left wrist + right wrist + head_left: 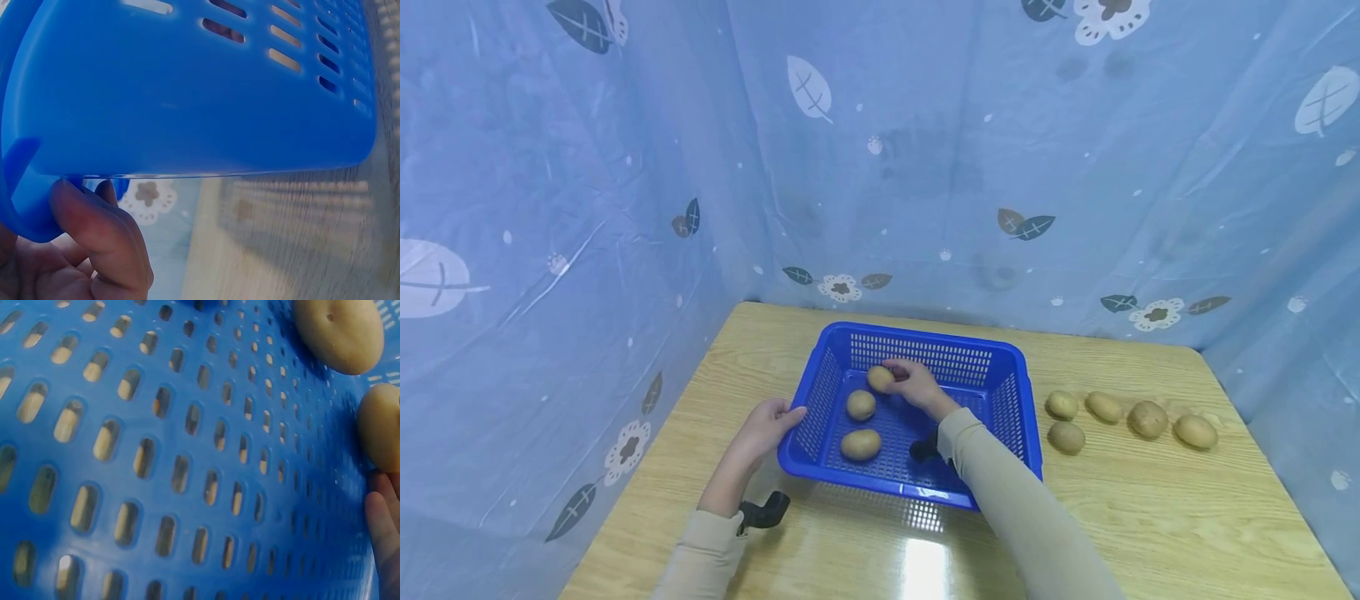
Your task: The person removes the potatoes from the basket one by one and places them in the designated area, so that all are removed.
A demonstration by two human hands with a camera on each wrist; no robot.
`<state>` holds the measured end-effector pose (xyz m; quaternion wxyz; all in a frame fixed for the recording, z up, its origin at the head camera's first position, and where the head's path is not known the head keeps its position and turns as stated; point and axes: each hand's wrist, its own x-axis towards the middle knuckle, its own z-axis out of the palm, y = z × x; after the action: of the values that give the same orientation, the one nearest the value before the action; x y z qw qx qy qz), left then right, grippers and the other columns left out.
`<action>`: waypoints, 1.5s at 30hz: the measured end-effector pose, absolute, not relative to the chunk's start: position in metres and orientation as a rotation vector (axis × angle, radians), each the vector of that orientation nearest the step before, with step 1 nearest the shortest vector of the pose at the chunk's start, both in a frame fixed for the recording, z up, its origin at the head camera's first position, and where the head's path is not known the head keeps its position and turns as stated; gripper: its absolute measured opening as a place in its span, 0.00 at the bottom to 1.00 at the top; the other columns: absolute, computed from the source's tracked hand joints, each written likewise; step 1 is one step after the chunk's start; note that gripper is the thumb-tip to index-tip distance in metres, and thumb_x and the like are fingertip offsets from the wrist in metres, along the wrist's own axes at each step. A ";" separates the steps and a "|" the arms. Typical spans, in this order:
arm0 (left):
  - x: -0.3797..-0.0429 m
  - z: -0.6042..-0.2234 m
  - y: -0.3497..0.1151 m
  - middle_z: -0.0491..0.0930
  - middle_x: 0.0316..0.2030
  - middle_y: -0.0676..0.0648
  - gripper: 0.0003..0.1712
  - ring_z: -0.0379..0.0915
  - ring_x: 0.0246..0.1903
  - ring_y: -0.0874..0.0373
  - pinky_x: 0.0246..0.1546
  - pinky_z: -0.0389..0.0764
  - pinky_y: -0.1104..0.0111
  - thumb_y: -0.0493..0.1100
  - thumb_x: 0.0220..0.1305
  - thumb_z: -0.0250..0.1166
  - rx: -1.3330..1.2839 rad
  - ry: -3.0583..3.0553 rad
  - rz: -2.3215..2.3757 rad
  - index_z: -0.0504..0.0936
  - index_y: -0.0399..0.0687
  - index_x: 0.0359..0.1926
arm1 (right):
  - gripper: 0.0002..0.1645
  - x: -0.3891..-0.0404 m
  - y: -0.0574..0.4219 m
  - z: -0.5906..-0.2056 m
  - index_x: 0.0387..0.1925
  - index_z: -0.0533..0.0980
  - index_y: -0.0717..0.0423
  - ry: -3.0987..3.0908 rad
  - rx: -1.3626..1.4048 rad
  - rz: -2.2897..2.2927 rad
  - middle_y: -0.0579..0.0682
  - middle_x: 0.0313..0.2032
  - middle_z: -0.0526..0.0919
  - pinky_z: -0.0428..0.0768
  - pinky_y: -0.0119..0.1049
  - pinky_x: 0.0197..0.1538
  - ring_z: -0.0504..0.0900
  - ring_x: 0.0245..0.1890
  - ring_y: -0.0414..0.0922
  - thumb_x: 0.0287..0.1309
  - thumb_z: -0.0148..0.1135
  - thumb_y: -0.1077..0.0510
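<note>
A blue perforated plastic basket (925, 334) stands on the table with its near left corner towards me. My left hand (767, 427) grips its left rim, thumb over the top; in the left wrist view curled fingers (103, 234) sit under the lip of the basket (175, 119). Inside the basket, my right hand (916, 387) holds a potato (880, 379) near the back left. Two more potatoes lie nearer me, a rounder one (861, 405) and an oval one (861, 445). In the right wrist view, fingertips (380, 509) touch the held potato (380, 428).
Right of the basket several potatoes lie on the wooden table (1150, 517), among them a round one (1147, 419) and a darker one (1067, 437). A blue patterned curtain (925, 167) hangs behind and along both sides. Black wrist-camera mounts (765, 510) stick out below the hands.
</note>
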<state>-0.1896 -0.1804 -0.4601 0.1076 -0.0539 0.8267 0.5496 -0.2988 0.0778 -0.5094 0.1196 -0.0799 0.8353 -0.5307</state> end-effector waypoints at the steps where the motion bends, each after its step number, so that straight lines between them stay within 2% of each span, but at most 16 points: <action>1: -0.190 -0.460 -0.180 0.83 0.32 0.40 0.18 0.81 0.29 0.56 0.32 0.81 0.66 0.44 0.71 0.52 -0.157 2.434 1.618 0.74 0.29 0.46 | 0.29 -0.299 0.077 -0.509 0.58 0.73 0.56 2.454 -0.234 -1.543 0.60 0.54 0.78 0.74 0.50 0.58 0.76 0.56 0.55 0.53 0.66 0.61; 11: -0.190 -0.458 -0.179 0.83 0.33 0.41 0.19 0.80 0.29 0.56 0.32 0.81 0.66 0.45 0.71 0.53 -0.179 2.454 1.592 0.75 0.31 0.46 | 0.33 -0.298 0.074 -0.510 0.60 0.72 0.55 2.533 -0.296 -1.445 0.58 0.52 0.79 0.78 0.45 0.52 0.77 0.53 0.54 0.51 0.69 0.59; 23: -0.188 -0.458 -0.181 0.83 0.35 0.38 0.20 0.82 0.32 0.53 0.38 0.81 0.64 0.45 0.72 0.51 -0.096 2.417 1.641 0.75 0.29 0.49 | 0.33 -0.295 0.066 -0.511 0.60 0.71 0.53 2.636 -0.289 -1.354 0.57 0.53 0.79 0.76 0.47 0.56 0.78 0.54 0.53 0.50 0.70 0.58; 34: -0.187 -0.458 -0.179 0.83 0.37 0.37 0.21 0.82 0.34 0.52 0.41 0.81 0.62 0.46 0.72 0.51 -0.111 2.436 1.635 0.74 0.29 0.50 | 0.32 -0.294 0.067 -0.510 0.59 0.71 0.53 2.626 -0.259 -1.352 0.58 0.53 0.79 0.76 0.48 0.55 0.77 0.54 0.54 0.50 0.69 0.62; 45: -0.186 -0.458 -0.179 0.83 0.37 0.38 0.21 0.82 0.33 0.52 0.39 0.82 0.64 0.46 0.72 0.51 -0.116 2.446 1.632 0.74 0.29 0.50 | 0.30 -0.299 0.070 -0.513 0.56 0.74 0.56 2.551 -0.274 -1.425 0.58 0.51 0.80 0.76 0.47 0.54 0.78 0.51 0.53 0.48 0.68 0.64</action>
<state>-0.1859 -0.1788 -0.4578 0.0994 -0.0394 0.8270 0.5519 -0.2986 0.0704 -0.5126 0.1032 -0.0930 0.8645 -0.4831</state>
